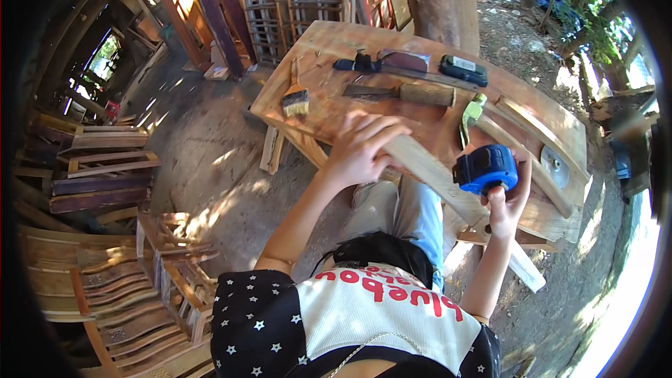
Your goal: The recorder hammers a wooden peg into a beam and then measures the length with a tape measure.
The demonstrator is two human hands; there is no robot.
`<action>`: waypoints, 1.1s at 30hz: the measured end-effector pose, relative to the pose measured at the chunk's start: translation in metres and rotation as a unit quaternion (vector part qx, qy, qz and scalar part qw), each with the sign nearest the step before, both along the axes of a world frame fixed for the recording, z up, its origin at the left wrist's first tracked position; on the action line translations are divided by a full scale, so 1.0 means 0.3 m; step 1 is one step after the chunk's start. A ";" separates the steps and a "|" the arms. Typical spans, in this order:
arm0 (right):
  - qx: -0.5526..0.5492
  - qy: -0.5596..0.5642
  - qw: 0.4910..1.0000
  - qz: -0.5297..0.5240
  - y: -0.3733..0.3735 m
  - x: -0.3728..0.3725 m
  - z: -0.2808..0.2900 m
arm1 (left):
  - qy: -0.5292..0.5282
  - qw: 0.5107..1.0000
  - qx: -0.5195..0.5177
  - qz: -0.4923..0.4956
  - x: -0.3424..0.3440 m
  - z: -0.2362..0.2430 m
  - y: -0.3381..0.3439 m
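My left hand (pixel 367 145) is closed round the left end of a wooden board (pixel 437 176), fingers over its top and thumb underneath. The board slants down to the right across the near edge of the wooden table (pixel 308 49). In my right hand (pixel 507 203) is a blue and black tape measure (pixel 486 169), held above the board; no drawn-out tape shows. Just beyond it lies a hammer with a green head (pixel 474 108). A chisel with a wooden handle (pixel 420 94) rests farther back, and a paintbrush (pixel 296 100) lies at the table's left.
At the table's back are a hand saw-like tool (pixel 399 70) and a dark case (pixel 463 70). Wooden strips (pixel 539 133) and a metal disc (pixel 555 166) lie at the right. Wooden frames (pixel 105 182) and slatted chairs (pixel 140 301) stand left. A tree trunk (pixel 441 0) rises behind.
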State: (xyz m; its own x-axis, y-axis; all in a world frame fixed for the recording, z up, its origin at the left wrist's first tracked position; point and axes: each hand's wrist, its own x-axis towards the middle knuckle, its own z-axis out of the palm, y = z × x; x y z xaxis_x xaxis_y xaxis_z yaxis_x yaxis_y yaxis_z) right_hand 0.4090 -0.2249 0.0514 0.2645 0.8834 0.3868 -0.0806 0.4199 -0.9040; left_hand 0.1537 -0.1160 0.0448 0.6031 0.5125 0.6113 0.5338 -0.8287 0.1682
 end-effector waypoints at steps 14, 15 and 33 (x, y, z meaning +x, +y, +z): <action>0.071 -0.073 0.966 -0.236 -0.188 0.023 -0.023 | -0.040 0.993 -0.072 0.084 -0.170 -0.110 -0.020; 0.071 -0.083 0.954 -0.281 -0.199 0.013 -0.011 | -0.040 0.994 -0.071 0.079 -0.176 -0.124 -0.008; 0.114 -0.071 0.858 -0.496 -0.315 0.125 0.018 | -0.213 0.972 -0.062 -0.073 0.139 0.171 -0.031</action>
State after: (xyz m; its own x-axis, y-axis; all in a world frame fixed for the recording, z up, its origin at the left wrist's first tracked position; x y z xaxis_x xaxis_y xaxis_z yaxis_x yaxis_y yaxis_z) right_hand 0.4464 -0.3193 0.0567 0.7785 0.1489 0.6097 0.5221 0.3853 -0.7609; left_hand 0.1955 -0.1254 0.0961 0.3799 0.5266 0.7605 0.2726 -0.8494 0.4520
